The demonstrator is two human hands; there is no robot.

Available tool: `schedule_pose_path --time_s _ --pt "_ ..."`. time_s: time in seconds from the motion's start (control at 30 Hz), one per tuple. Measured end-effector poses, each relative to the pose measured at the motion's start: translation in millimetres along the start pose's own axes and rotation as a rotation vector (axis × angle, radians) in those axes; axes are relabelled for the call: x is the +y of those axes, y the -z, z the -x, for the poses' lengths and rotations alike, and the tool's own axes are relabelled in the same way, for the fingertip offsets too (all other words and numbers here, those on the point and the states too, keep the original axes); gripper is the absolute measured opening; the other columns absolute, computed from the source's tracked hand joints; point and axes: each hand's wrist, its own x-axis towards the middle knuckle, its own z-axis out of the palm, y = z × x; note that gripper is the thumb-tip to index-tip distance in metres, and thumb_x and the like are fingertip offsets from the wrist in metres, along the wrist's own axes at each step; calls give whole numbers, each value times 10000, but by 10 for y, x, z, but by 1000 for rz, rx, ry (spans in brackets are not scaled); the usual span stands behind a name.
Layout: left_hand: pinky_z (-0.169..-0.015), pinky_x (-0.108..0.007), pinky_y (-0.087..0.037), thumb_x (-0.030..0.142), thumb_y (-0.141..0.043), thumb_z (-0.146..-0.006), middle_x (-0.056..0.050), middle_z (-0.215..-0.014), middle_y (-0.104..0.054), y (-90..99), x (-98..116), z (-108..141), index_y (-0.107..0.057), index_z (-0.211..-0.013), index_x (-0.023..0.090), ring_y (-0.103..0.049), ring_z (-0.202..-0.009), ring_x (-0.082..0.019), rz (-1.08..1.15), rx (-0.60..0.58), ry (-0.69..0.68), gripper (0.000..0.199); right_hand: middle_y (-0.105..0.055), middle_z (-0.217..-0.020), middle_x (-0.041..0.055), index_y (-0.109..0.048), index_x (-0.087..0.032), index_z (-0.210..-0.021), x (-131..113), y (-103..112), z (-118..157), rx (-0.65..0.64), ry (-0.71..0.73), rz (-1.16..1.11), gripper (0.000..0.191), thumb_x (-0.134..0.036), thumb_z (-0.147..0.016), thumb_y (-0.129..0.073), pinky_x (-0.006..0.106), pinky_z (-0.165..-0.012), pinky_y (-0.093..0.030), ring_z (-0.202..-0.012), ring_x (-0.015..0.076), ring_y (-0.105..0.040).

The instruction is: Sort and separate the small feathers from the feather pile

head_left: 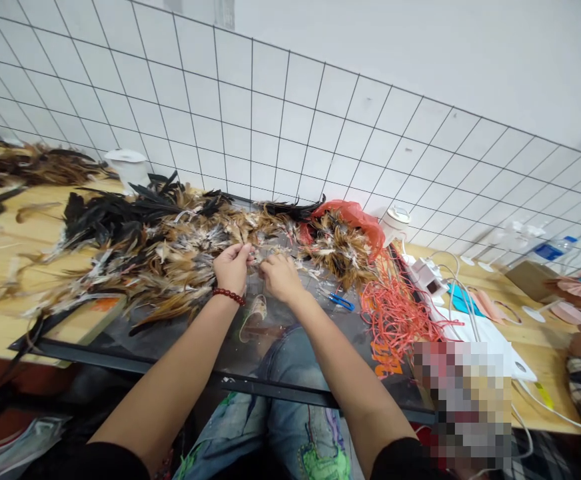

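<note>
My left hand (pixel 231 270), with a red bead bracelet (pixel 229 295) at the wrist, is closed in a pinch at the near edge of a heap of brown feathers (pixel 180 257). What sits between its fingertips is too small to make out against the feathers. Close by on the right, my right hand (pixel 281 277) has its fingers curled and pressed together, their tips hidden. Blue-handled thread snips (pixel 341 301) lie on the dark glossy tray (pixel 170 340) to the right. Black feathers (pixel 103 220) cover the heap's far left part.
More brown feathers (pixel 343 250) lie on a red plastic bag (pixel 358 217). Red shredded strips (pixel 395 310) pile up at right. Beyond are a white lidded cup (pixel 395 223), cables and a white power bank (pixel 490 343). A black wire grid (pixel 270 113) stands behind the table.
</note>
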Motion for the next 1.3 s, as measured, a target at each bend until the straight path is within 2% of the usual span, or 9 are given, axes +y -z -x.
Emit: schedule_pose_path --time_s 0.27,0.6,0.7,0.8,0.93,1.07,1.13,1.2,1.3 --pt "-575 -255 -506 264 -750 -564 -55 -620 -679 -7 -75 76 -687 -637 115 -611 -577 -137 -169 -240 163 177 -668 -975 44 -631 -223 -959 264 207 121 104 -85 -25 206 -251 -902 -434 329 -817 -293 -938 201 -536" --pt "-555 -270 -475 199 -694 -595 -8 -523 -648 48 -105 99 -723 -622 198 -588 -523 -168 -519 -437 1 40 -629 -1002 85 -621 -200 -944 211 165 167 138 -111 12 220 -274 -916 -416 352 -838 -267 -971 222 -488" --pt "-566 -251 -460 152 -708 -562 -13 -520 -639 91 -88 74 -706 -572 227 -599 -574 -184 -539 -394 -104 75 -606 -1060 93 -603 -201 -1036 205 159 179 171 -186 -24 254 -273 -928 -385 355 -866 -278 -1016 229 -475" --pt "-542 -237 -455 156 -686 -596 -10 -544 -630 83 -46 48 -692 -620 215 -585 -555 -167 -447 -244 -120 63 -582 -1114 107 -576 -203 -1132 154 118 166 159 -300 -42 291 -273 -923 -387 360 -863 -311 -1045 242 -475" --pt "-474 -230 -454 203 -616 -694 -6 -544 -604 19 13 27 -622 -644 162 -528 -446 -116 -259 -107 -11 64 -635 -1008 94 -670 -219 -944 32 28 116 -21 -267 -49 230 -352 -864 -499 359 -820 -365 -971 245 -538" --pt "-455 -205 -450 217 -622 -700 -8 -560 -612 -6 40 31 -606 -665 138 -526 -433 -88 -160 -97 7 87 -665 -980 96 -683 -204 -834 -1 -28 86 -120 -226 -87 146 -213 -788 -545 326 -739 -400 -882 226 -592" --pt "-452 -195 -448 229 -640 -687 -5 -561 -613 -4 39 39 -604 -669 131 -525 -433 -79 -119 -105 28 106 -665 -968 105 -662 -187 -843 46 -52 80 -76 -267 -159 145 -193 -788 -528 319 -713 -407 -842 218 -600" --pt "-456 -189 -448 248 -659 -675 -5 -563 -615 -1 32 49 -606 -665 124 -527 -437 -72 -86 -115 62 136 -667 -905 88 -629 -179 -852 116 -88 65 41 -358 -316 141 -190 -811 -495 306 -709 -411 -802 195 -597" --pt "-466 -189 -453 261 -687 -654 -11 -575 -628 -3 23 73 -610 -658 116 -534 -440 -68 -51 -142 126 165 -633 -700 19 -568 -180 -775 214 -155 18 175 -487 -768 104 -228 -819 -486 264 -659 -415 -659 143 -569"
